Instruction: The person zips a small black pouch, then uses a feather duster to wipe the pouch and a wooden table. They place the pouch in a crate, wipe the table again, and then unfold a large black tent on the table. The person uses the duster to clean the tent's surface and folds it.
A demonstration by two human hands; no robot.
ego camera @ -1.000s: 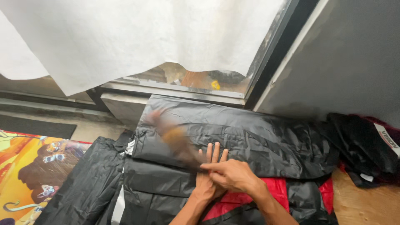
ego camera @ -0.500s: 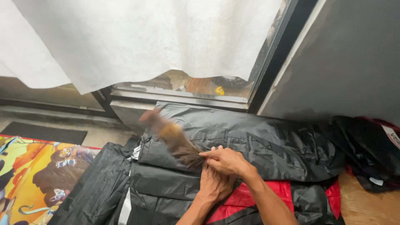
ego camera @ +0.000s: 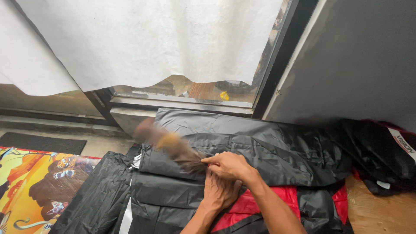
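The black rain jacket [ego camera: 242, 143] lies spread over a heap of dark waterproof clothing on the floor, just under a window sill, with both hands meeting near its middle. The right hand [ego camera: 229, 165] is pinched shut, thumb against fingers, on the end of a small brown brush [ego camera: 171, 147]; the brush reaches out to the left of the grip and up across the jacket, and it is blurred, so its far end cannot be made out clearly. The left hand [ego camera: 220, 190] lies flat and open directly beneath the right hand, palm down and fingers spread, pressing on the dark fabric and holding nothing. Just below the left hand a red panel [ego camera: 247, 206] of the clothing shows between the two forearms. To the left of the grip more black folded cloth [ego camera: 97, 197] slopes down to a bright cartoon-printed mat [ego camera: 30, 186] at the frame's edge. Far to the right of the grip another dark bundle [ego camera: 381, 160] rests on a wooden board [ego camera: 377, 212]. Above the hands a white curtain [ego camera: 143, 43] hangs over the window glass.
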